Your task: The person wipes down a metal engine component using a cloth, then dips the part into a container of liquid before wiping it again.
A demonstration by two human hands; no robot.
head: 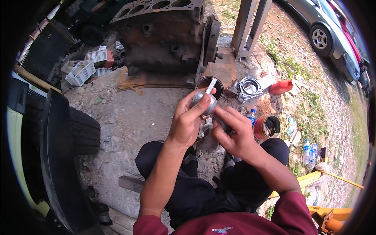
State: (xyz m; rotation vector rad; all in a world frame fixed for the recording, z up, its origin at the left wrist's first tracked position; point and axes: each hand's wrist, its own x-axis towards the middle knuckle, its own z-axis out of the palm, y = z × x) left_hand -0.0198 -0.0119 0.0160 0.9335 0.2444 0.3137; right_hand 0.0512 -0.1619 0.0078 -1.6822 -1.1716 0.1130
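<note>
My left hand grips a silver-grey metal part, with its thumb across the rounded body. A flat bar on the part points up and away from me. My right hand is close against the lower right side of the part. Between its thumb and fingers is a grey piece, mostly hidden, whose kind I cannot tell. Beyond the metal part, an open round container with a dark rim stands on the ground, partly covered by my hands.
A rusty engine block stands ahead on cardboard. To its right are an aluminium housing, a red plastic bottle and a red can. A tyre is at left, yellow metal bars at right.
</note>
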